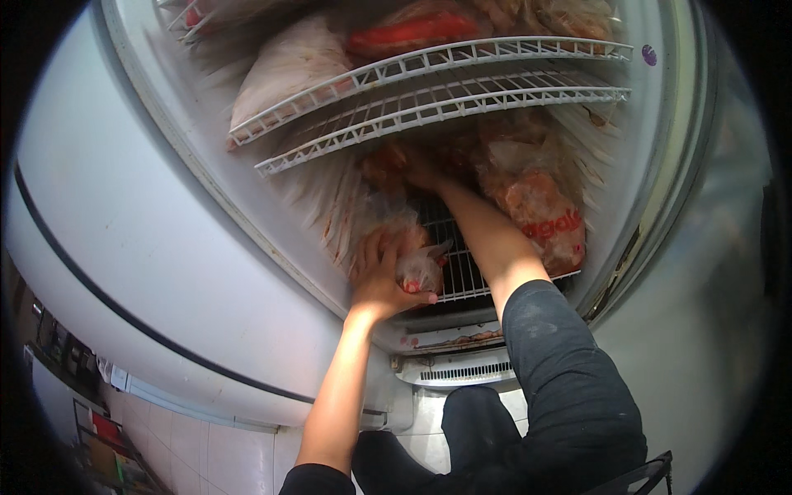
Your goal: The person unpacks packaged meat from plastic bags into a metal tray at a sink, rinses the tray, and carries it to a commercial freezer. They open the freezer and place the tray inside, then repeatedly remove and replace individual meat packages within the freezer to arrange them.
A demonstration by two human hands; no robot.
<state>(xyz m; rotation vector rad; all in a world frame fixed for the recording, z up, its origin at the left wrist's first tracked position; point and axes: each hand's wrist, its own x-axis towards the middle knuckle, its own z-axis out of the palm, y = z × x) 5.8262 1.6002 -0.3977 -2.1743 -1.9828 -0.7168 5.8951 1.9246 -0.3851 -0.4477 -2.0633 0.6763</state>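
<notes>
My left hand (378, 278) rests with spread fingers on a clear plastic bag of meat (421, 269) at the front left of the lower wire shelf (461, 272). Deeper in the upright fridge or freezer, my right hand (421, 167) reaches in beneath the middle shelf, at a bag of reddish meat (383, 164); its fingers are in shadow and blurred, so the grip cannot be told. To the right of my right forearm stands a large clear bag of meat (541, 216) with red print.
Two white wire shelves (433, 59) (445, 111) cross above my arms. On the upper one lie a pale wrapped bundle (291, 77) and a red package (414, 34). An open door (711, 297) stands at right. A vent grille (467, 372) lies below the cabinet.
</notes>
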